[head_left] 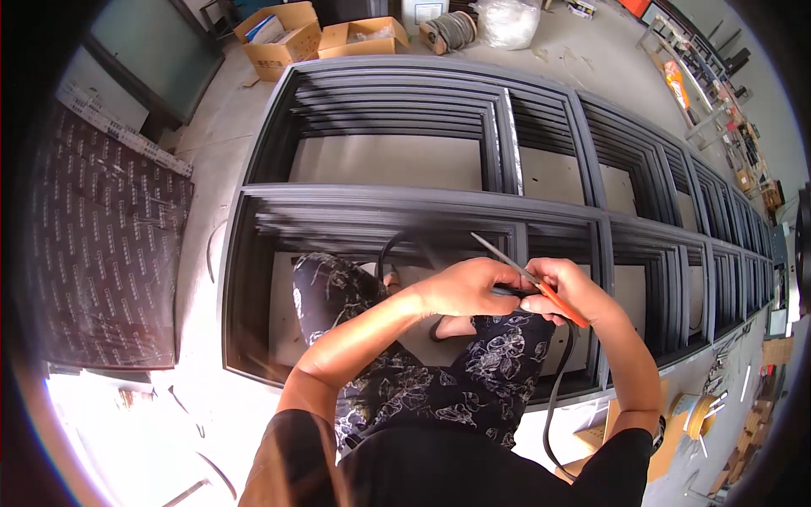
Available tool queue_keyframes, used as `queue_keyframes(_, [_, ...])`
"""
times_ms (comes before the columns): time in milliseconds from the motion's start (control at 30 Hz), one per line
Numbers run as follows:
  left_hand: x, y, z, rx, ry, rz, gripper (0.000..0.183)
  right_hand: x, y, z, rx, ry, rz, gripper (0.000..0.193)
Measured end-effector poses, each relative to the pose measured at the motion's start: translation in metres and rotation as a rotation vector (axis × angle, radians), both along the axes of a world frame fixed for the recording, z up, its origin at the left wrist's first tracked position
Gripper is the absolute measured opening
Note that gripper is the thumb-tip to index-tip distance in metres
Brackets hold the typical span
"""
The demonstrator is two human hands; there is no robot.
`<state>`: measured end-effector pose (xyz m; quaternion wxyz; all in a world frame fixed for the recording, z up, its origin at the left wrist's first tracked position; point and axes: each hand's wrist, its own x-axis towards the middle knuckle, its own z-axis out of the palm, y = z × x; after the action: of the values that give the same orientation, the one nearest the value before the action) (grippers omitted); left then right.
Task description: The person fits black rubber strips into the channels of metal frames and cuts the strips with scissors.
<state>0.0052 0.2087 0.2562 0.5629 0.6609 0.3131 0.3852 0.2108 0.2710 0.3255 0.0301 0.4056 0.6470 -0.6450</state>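
Note:
Both hands meet over the dark grey window frames (422,199), in front of my lap. My right hand (568,286) is closed on a pair of scissors (553,297) with orange handles; the blades point up and to the left, past my left fingers. Pinched in my left hand (473,289) is a flexible black strip (551,414), which looks like rubber sealing. One stretch of it hangs below my right hand and curves down by my right side. Another part loops up dark to the left of my left hand. Where strip and blades meet is partly hidden by my fingers.
The frames lie stacked, with crossbars dividing openings around my legs. Open cardboard boxes (283,40), a cable spool (449,32) and a clear plastic bundle (508,23) stand beyond. A brown printed sheet stack (114,245) is at left, a yellow reel (699,416) at lower right.

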Motion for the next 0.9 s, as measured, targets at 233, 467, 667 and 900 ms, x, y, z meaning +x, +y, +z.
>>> queue_keyframes(233, [-0.010,-0.018,-0.034,-0.493,-0.127,0.128,0.018,-0.006,-0.013,-0.047,0.582,0.308,-0.246,0.033])
queue_keyframes(467, [-0.017,-0.018,-0.087,-0.620,-0.237,0.281,0.015,0.031,-0.145,-0.074,0.000,0.367,-0.548,0.024])
queue_keyframes(667, [-0.009,-0.027,-0.097,-0.594,-0.116,0.315,0.018,0.024,-0.177,-0.146,-0.002,0.093,-0.675,0.026])
queue_keyframes(900, [-0.003,-0.042,-0.091,-0.197,0.193,0.392,0.025,-0.003,-0.143,-0.144,0.288,0.121,-0.510,0.040])
